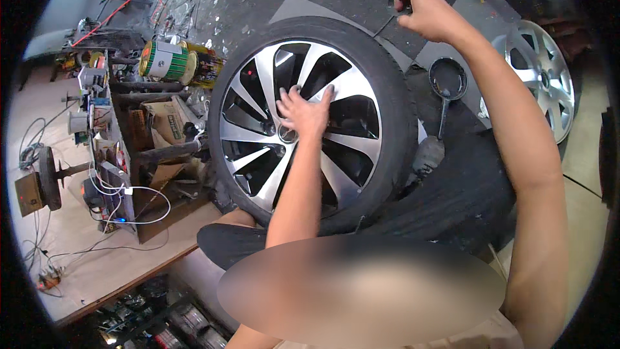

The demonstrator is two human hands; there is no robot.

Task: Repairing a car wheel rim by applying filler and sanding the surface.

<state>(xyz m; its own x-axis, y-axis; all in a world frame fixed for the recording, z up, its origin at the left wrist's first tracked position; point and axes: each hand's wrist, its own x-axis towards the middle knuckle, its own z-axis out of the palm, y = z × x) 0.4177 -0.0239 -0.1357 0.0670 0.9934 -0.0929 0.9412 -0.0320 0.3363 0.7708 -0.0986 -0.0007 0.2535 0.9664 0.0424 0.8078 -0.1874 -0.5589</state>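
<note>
Silver-and-black wheel [352,145], directly under the left hand [305,116], whose fingers lie splayed, gripping nothing! Beyond them, past the tyre [394,116], the right hand [429,14] seemingly pinches a thin dark rod [385,26]. Looks like steadying; next move calls for a firm left palm.

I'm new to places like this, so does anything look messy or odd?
Yes: pale scraps lie scattered across the floor at upper left, looking untidy. Nothing on the black-and-silver alloy wheel plainly looks damaged, though the left hand hides part.
</note>
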